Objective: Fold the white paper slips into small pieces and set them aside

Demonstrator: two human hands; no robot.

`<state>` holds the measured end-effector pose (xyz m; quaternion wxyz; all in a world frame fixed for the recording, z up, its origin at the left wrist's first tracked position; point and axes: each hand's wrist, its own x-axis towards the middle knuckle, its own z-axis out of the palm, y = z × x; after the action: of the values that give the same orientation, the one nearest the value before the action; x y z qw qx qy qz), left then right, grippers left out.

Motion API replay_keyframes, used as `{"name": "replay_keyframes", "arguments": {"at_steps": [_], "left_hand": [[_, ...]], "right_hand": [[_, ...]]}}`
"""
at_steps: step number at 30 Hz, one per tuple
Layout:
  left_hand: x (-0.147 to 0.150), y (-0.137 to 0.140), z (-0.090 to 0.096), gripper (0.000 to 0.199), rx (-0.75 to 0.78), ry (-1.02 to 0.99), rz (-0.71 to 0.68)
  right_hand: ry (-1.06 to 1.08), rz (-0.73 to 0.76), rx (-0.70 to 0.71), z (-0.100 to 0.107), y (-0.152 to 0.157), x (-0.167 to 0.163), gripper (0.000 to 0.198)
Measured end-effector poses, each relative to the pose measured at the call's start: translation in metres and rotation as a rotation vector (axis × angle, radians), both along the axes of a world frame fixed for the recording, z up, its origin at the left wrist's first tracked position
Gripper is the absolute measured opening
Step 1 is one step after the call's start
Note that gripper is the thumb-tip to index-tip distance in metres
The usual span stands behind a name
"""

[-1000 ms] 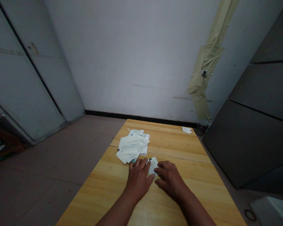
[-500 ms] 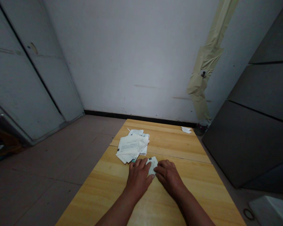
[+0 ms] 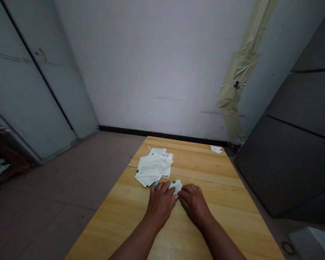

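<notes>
A small printed piece of paper (image 3: 176, 185) lies on the wooden table between my two hands. My left hand (image 3: 160, 200) grips its left side, with the fingers over the paper and the thumb at its near edge. On the opposite side my right hand (image 3: 193, 200) pinches the paper's right edge with curled fingers. The thumbs almost meet at the near edge, and the part of the paper under the fingers is hidden. Just beyond my left hand lies a loose pile of printed paper sheets (image 3: 153, 167), overlapping at several angles.
The wooden table (image 3: 213, 220) reaches almost to the wall. White paper scraps (image 3: 215, 148) lie at its far right corner. Grey panels (image 3: 292, 155) stand to the right, near a white box (image 3: 312, 238) on the floor. A pale cabinet (image 3: 43, 90) is at the left.
My left thumb has moved forward over the near part of the small paper, so less of it shows. My right hand stays at its edge. The whole view has shifted slightly.
</notes>
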<state>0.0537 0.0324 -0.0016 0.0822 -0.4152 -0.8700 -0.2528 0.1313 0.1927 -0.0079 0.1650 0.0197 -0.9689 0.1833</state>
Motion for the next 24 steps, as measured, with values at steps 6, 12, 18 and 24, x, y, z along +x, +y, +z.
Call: {"name": "replay_keyframes", "arguments": {"at_steps": [6, 12, 18, 24], "left_hand": [[0.0007, -0.0009, -0.0003, 0.015, 0.092, -0.033, -0.014], [-0.0022, -0.0033, -0.0042, 0.009, 0.165, -0.103, -0.023], [-0.0031, -0.0031, -0.0045, 0.017, 0.147, -0.096, -0.036], [-0.0039, -0.0017, -0.0056, 0.012, 0.147, -0.09, -0.072]], "right_hand": [[-0.022, -0.057, -0.099, -0.0028, 0.0037, -0.0022, 0.015], [-0.05, -0.081, -0.158, -0.0002, 0.0055, -0.0019, 0.019], [-0.04, -0.065, -0.154, -0.0007, 0.0081, -0.001, 0.02], [0.037, 0.041, -0.193, 0.0056, 0.0059, 0.0027, 0.019]]}}
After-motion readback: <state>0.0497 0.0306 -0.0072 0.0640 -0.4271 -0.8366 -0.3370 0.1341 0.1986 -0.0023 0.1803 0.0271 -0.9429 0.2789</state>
